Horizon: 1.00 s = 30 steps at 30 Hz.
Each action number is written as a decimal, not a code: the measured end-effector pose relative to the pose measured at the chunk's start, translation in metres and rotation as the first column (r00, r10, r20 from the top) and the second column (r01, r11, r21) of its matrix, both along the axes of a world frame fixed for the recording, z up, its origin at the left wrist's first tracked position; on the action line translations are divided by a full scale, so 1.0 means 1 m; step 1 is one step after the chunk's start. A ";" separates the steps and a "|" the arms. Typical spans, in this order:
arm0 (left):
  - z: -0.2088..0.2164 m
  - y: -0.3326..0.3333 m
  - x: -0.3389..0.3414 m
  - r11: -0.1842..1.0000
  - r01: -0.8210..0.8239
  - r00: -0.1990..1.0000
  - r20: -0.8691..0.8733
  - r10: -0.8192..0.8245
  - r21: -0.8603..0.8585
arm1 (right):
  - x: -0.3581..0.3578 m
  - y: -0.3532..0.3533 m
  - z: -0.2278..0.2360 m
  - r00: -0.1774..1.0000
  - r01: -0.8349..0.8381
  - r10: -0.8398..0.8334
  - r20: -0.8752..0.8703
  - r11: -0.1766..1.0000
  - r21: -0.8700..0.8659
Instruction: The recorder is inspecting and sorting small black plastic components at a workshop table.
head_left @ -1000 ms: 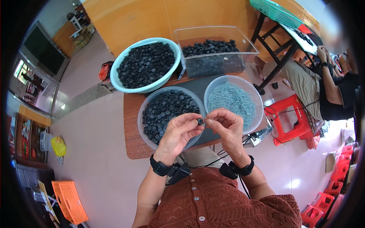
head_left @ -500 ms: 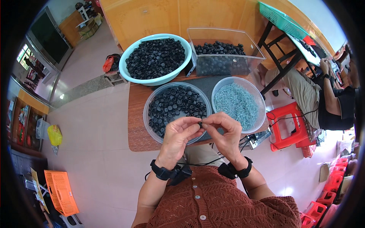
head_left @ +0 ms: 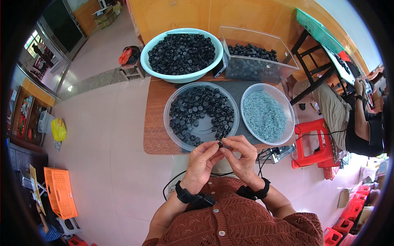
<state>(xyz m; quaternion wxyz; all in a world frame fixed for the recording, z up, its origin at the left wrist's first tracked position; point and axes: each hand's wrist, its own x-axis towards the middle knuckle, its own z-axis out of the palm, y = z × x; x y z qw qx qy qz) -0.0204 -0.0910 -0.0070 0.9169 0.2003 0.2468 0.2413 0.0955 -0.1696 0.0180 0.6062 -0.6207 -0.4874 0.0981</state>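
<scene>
My left hand (head_left: 202, 160) and my right hand (head_left: 241, 156) meet fingertip to fingertip at the near edge of the wooden table (head_left: 155, 127). Between them they pinch one small black ring-shaped part (head_left: 221, 144). Just beyond the fingers stands a clear round bowl (head_left: 171, 130) holding several black ring parts. To its right a second clear round bowl (head_left: 287, 106) holds a heap of small pale blue-grey metal pieces. Both wrists wear dark bands.
A light-blue basin (head_left: 144, 61) and a clear rectangular bin (head_left: 262, 70), both full of black parts, stand at the table's far side. Another person (head_left: 353, 119) sits at the right by a red stool (head_left: 308, 144). An orange crate (head_left: 60, 192) lies at the lower left.
The view has shifted, so bowls and hands sit lower and further right in the frame. My hands stay together on the small black part at the table's near edge.
</scene>
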 end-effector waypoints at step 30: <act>0.019 0.066 -0.015 -0.087 0.596 0.720 -0.483 0.498 0.799 | 0.031 0.006 -0.013 0.884 -0.063 0.048 -0.466 0.998 -0.017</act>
